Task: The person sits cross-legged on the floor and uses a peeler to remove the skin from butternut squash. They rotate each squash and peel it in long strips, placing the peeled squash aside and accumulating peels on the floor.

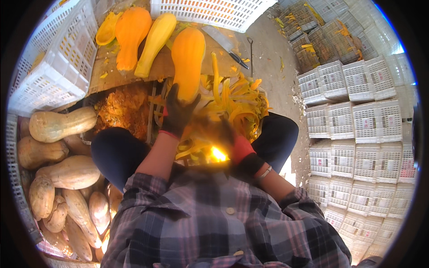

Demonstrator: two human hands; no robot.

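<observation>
My left hand [179,109], in a dark-palmed glove, grips the lower end of a peeled orange butternut squash [189,57], which points away from me over the board's near edge. My right hand [229,137], in a red and black glove, is blurred over the peelings; whether it holds anything cannot be told. Long yellow peel strips [234,100] fill a container between my knees. Further left on the cardboard-covered board [107,75] lie another peeled squash [132,33], a paler yellow one [156,43] and a hollowed yellow piece [108,29]. A cleaver [223,42] with a black handle rests at the right.
Unpeeled squashes [72,171] are heaped in a crate at my left, beside a white plastic crate [63,63]. Orange pulp [122,110] fills a container near my left knee. Another white crate [214,13] stands beyond the board. Stacked crates [355,124] line the right, past a metal hook [250,55].
</observation>
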